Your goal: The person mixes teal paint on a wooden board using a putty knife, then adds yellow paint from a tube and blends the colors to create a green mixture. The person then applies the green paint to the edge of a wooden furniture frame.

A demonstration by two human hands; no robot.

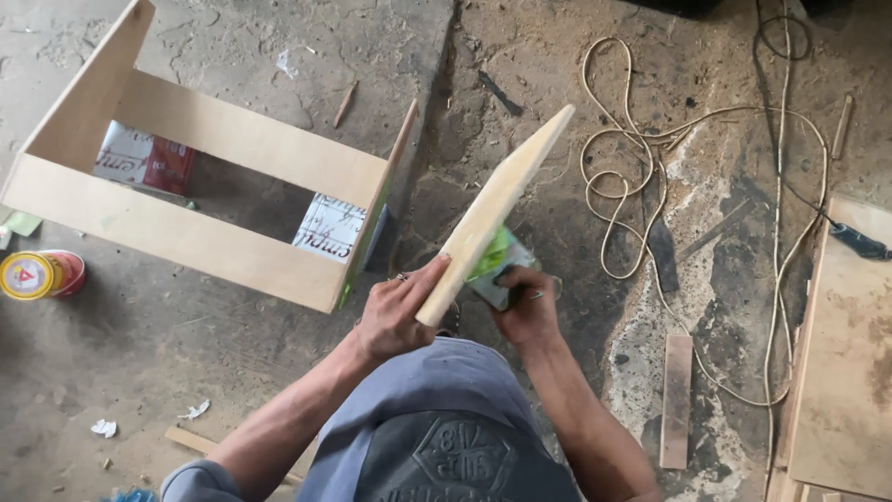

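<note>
The pale wooden board, a long flat plank with one edge turned up toward me, runs on a slant from its lower end near my knee up and away to the right, its far tip raised over the dusty concrete floor. I see its long axis pointing away from both wrists, so the grip sits at the near end and the free length lies beyond it. My left hand clamps that near end, fingers wrapped over the board's upper face and thumb along its edge, forearm coming in from lower left. My right hand lies just beside it under the board, fingers closed around a small green-and-white block pressed against the board's underside; I cannot tell what the block is. To the left stands an open pale wooden frame, and to the right a loose cream cord.
</note>
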